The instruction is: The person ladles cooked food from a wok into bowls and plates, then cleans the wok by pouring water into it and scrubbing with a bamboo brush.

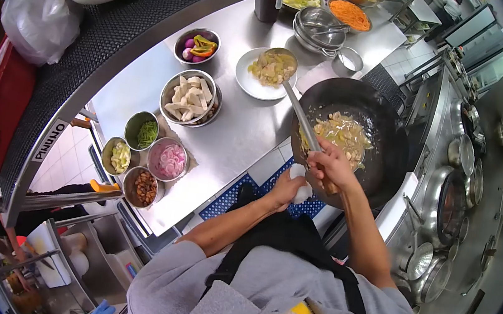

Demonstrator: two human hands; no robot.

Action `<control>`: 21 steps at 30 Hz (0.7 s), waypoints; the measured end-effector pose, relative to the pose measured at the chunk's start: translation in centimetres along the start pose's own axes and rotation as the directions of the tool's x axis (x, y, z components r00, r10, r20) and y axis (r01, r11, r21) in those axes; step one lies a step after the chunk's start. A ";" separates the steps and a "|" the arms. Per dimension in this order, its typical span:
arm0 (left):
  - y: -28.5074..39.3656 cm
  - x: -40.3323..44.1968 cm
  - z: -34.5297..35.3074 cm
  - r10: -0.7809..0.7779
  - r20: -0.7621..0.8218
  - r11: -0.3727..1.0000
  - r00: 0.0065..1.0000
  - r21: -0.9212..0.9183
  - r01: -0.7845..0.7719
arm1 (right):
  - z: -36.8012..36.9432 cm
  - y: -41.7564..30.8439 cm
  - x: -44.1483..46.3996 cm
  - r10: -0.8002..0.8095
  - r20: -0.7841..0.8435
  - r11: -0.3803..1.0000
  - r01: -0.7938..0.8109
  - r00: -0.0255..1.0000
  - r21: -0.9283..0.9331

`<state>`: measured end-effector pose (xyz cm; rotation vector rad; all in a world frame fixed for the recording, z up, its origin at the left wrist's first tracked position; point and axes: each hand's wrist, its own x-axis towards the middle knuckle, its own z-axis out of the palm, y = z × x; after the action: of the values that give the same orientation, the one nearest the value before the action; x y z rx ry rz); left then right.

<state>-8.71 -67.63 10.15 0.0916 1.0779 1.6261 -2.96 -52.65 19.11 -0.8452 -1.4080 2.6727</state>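
My right hand is closed round the wooden end of a long metal ladle. The ladle's bowl, heaped with pale cooked food, is over a white plate on the steel counter. My left hand grips a folded white cloth at the near rim of a big dark wok; whatever part of the wok lies under the cloth is hidden. More of the glossy, pale food sits in the wok, which is held beside the counter.
Left on the counter are a bowl of white strips, a bowl of purple onions and peppers, and several small ingredient tins. Strainers and shredded carrot stand farther back. A shelf arches overhead; pots line the right.
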 end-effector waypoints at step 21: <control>-1.9 -1.7 -3.0 0.015 -0.087 0.985 0.996 0.172 0.000 | 0.2 5.7 2.7 -0.420 -0.169 0.790 0.268 0.891 -0.552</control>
<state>-8.36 -70.81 7.89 0.1393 1.2865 1.5528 -4.05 -55.57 13.63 -0.8374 -1.9991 1.8321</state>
